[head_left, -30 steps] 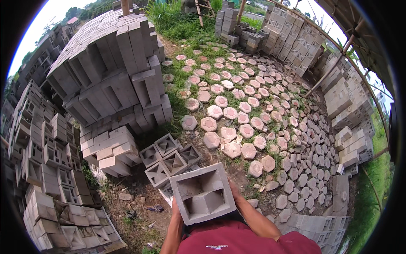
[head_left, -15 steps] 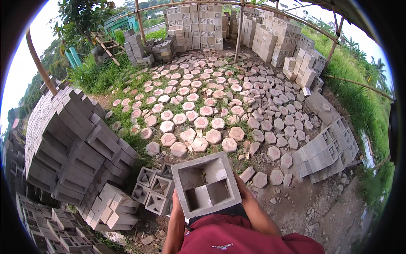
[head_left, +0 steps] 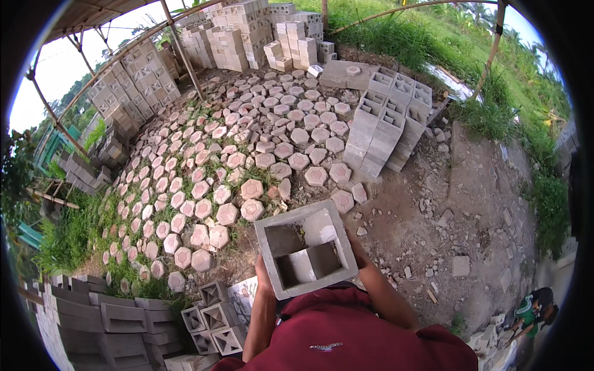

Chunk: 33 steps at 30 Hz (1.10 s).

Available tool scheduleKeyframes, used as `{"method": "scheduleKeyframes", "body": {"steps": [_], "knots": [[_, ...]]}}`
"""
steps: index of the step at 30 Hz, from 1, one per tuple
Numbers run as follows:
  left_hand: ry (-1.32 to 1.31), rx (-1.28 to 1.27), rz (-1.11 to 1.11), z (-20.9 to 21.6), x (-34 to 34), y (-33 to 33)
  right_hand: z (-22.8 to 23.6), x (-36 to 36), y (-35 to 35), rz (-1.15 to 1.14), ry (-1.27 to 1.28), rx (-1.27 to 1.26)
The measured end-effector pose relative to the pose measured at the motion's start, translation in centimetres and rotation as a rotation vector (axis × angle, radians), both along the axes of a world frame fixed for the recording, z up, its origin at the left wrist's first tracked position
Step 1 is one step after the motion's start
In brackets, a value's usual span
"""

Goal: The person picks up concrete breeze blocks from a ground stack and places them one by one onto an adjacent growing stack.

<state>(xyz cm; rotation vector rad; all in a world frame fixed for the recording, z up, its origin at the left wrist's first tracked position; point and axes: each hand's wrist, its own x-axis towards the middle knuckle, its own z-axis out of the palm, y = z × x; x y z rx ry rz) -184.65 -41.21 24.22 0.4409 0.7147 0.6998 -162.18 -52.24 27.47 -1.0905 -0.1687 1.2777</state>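
Note:
A grey concrete block [head_left: 304, 264] is held up in front of my body, its hollow side facing up. One larger compartment and two smaller ones show inside it. My left hand [head_left: 263, 275] presses against its left side, and my right hand [head_left: 358, 251] grips the right side. Most of the fingers are hidden by the block. Beyond it, hexagonal pavers [head_left: 252, 189] lie spread over the ground in loose rows. Close to my left forearm sits a small stack of openwork blocks [head_left: 219, 316] with triangular holes.
A leaning row of hollow blocks [head_left: 377, 133] stands ahead to the right, and stacked blocks [head_left: 105, 318] rise at the near left. Rubble [head_left: 461, 266] litters the dirt on the right. Another person [head_left: 531, 312] is at the lower right. A bamboo post [head_left: 182, 49] stands at the back.
My view has swung right, so the pavers and stacks appear farther left and the other person has come into sight. The concrete block stays between both my hands.

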Motion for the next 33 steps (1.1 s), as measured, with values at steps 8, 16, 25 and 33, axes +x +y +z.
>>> {"method": "scheduleKeyframes", "body": {"steps": [8,16,25,33], "knots": [[0.022,-0.122,-0.371,0.8,12.3,-0.9,-4.3,6.2,-9.1,-0.359,-0.015,-0.085],[-0.005,0.028,-0.723,-0.9,23.5,0.3,-5.9,11.4,-11.8,-0.691,-0.028,-0.109],[-0.13,-0.102,-0.865,-2.6,35.4,3.5,-3.3,19.3,-9.2,-0.83,-0.055,0.034],[-0.184,-0.013,-0.991,-6.1,45.3,3.0,-0.8,26.7,-12.9,-0.594,-0.159,-0.075]]}}
